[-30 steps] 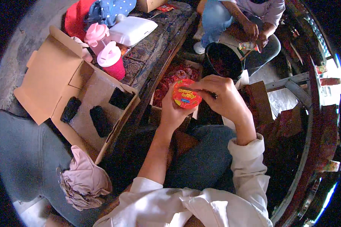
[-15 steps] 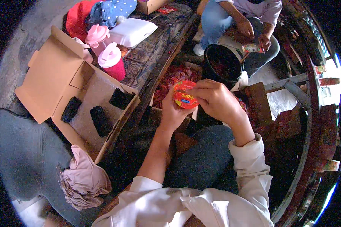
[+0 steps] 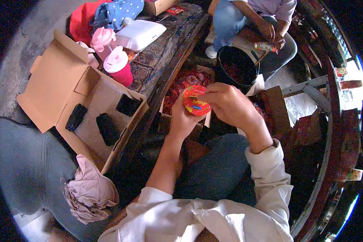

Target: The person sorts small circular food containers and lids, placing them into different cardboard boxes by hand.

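My left hand [image 3: 181, 119] grips a round container with a red lid [image 3: 195, 105] and printed yellow lettering, holding it upright near the middle of the view. My right hand [image 3: 228, 107] is bent over that lid, its fingertips closed at the top; whatever they pinch is too small to make out. Just beyond and below the container, a cardboard carton [image 3: 207, 71] holds many crumpled red pieces. To its right stands a black bucket [image 3: 236, 66] with dark contents.
An open cardboard box [image 3: 48, 92] with dark bundles lies left. Pink tumblers [image 3: 117, 72], a white foam box [image 3: 139, 34] and cloths are on a patterned bench [image 3: 157, 60]. A pink cloth [image 3: 90, 189] lies lower left. A co-worker [image 3: 270, 30] sits opposite. A wooden frame [image 3: 318, 97] stands right.
My right fingers have shifted slightly down and across the lid, covering more of its lettering, then stayed there. My left hand is nearly still. The co-worker's hands moved apart, then closer again.
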Demonstrator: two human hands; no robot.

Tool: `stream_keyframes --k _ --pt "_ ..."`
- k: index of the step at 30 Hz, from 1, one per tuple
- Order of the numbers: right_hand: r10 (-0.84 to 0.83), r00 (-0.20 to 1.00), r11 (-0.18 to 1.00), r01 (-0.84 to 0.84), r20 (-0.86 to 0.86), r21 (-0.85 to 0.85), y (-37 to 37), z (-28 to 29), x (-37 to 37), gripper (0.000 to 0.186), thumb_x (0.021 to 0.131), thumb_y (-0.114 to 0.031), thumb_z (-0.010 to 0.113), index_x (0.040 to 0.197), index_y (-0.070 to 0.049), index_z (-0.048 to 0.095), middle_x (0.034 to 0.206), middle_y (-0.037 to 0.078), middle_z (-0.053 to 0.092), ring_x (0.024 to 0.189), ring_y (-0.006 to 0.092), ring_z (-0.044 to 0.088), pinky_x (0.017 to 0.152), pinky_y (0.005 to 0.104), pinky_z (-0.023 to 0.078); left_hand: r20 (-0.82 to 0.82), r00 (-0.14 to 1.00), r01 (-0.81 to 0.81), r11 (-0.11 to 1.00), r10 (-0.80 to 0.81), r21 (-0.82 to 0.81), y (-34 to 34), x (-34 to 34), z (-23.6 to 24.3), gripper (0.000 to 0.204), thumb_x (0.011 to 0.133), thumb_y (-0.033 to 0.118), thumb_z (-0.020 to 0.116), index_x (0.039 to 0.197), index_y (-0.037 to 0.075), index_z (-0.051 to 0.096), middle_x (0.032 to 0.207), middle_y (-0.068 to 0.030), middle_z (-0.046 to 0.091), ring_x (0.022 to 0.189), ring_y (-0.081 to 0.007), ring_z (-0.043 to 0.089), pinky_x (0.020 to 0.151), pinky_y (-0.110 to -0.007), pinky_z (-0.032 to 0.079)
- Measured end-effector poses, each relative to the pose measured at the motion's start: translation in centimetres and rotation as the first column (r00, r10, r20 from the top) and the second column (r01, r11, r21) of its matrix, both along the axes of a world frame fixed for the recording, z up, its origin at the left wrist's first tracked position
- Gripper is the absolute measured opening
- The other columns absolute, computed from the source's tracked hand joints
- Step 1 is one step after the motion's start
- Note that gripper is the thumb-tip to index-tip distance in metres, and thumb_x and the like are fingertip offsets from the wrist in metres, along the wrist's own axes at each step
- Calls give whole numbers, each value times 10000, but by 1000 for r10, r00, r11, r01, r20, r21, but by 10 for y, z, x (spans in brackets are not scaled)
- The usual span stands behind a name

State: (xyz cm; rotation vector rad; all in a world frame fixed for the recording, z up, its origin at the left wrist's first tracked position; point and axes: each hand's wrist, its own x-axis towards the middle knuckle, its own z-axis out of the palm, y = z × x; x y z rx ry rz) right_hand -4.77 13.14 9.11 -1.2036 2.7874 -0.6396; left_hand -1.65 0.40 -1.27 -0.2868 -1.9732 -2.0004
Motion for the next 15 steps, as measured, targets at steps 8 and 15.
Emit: stream_keyframes --k 8,15 --pt "6 999 1000 -6 -35 0 34 -3 -3 267 687 -29 505 916 -96 625 898 136 590 810 315 579 692 377 490 67 998 -9 997 4 76 1 -1 -6 645 597 66 748 1133 23 392 996 -91 551 918 -176 551 826 -299 434" --pt "-45 994 998 41 -96 -46 45 10 1 255 646 69 567 874 -24 633 815 122 596 752 265 565 673 329 473 27 999 -29 997 27 67 0 -2 -14 743 605 86 746 1183 29 284 1048 -102 507 961 -188 525 856 -312 414"
